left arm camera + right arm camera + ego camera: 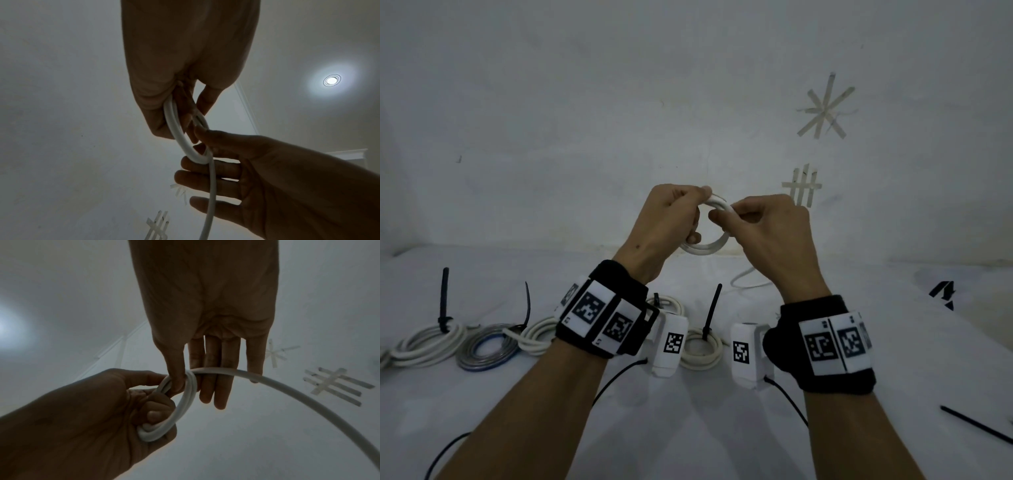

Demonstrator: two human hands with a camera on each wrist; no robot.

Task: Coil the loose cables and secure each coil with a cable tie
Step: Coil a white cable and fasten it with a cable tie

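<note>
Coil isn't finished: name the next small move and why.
Probably wrap one more loop: the left hand grips the white coil, the right hand guides the cable, and a loose tail trails on the table.

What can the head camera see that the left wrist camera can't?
Only the head view shows the table with finished coils, each bound by a black tie, and a spare tie at the right. Only the left wrist view shows a ceiling lamp. Both show the left hand gripping the white coil while the right hand pinches the cable, plus tape marks on the wall.
</note>
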